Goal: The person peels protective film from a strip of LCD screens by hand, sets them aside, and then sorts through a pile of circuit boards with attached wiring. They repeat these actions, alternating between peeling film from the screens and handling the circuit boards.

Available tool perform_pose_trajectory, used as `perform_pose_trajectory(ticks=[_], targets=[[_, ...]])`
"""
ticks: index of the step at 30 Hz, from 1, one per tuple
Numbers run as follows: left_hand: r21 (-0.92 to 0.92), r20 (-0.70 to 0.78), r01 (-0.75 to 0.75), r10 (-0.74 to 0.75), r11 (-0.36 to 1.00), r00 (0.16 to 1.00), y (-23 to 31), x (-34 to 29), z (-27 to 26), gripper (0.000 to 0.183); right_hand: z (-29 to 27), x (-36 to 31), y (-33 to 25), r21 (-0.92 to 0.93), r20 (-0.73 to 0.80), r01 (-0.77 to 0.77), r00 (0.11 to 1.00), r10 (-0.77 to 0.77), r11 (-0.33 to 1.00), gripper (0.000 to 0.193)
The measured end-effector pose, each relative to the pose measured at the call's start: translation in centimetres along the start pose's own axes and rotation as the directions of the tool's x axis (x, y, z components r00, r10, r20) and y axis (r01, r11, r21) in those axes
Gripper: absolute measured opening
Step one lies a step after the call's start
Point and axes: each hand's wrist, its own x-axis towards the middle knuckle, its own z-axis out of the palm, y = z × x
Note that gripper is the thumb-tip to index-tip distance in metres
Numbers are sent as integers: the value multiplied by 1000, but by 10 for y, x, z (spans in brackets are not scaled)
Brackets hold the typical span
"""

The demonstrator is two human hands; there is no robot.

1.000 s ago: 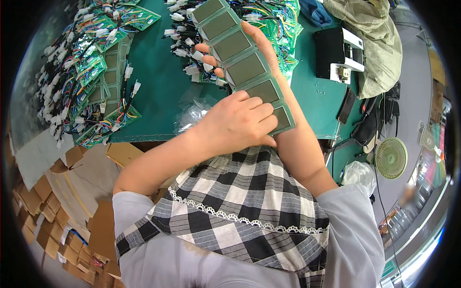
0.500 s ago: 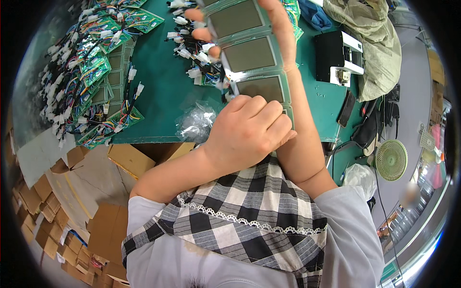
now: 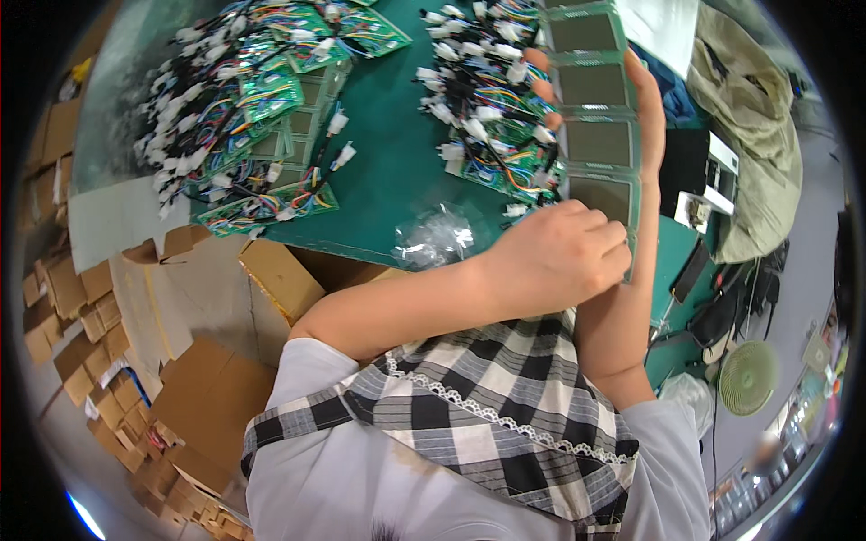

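Observation:
A long strip of circuit board with several grey display screens point(image 3: 603, 142) rests in my right hand point(image 3: 649, 117), which grips it from underneath. My thumb lies along its right edge and my fingertips show at its left edge. My left hand point(image 3: 561, 255) is closed over the near end of the strip, knuckles up. What its fingers pinch there is hidden beneath them. Left of the strip lies a heap of green circuit boards with coloured wires and white connectors point(image 3: 494, 135). Crumpled clear plastic film point(image 3: 439, 236) sits near the table edge, beside my left forearm.
A larger pile of wired boards point(image 3: 271, 99) covers the left of the green table point(image 3: 383, 171). At the right stand a black-and-white device point(image 3: 708, 176), a khaki cloth point(image 3: 753, 135) and a green fan point(image 3: 748, 377). Open cardboard boxes point(image 3: 216, 406) stand below the table's left front.
The whole view has shifted, so the table and piles appear further right. The display strip now points more straight away from me. Both hands keep their places on it.

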Motion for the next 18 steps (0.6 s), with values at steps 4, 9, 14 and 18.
perform_pose_trajectory(ticks=[4, 9, 14, 18], targets=[[-29, -32, 20, -21, 999, 999, -3, -4, 8, 17, 14, 3, 3, -110, -124, 45, 991, -59, 993, 60], [-150, -60, 49, -59, 987, 996, -7, -5, 8, 19, 14, 5, 4, -113, -164, 21, 986, -39, 993, 60], [-204, -61, 71, -85, 976, 994, -11, -6, 8, 20, 14, 7, 6, -148, -185, 4, 982, -32, 989, 61], [-265, -58, 72, -90, 962, 994, -14, -6, 8, 20, 11, 8, 4, -147, -174, -3, 984, -23, 989, 60]])
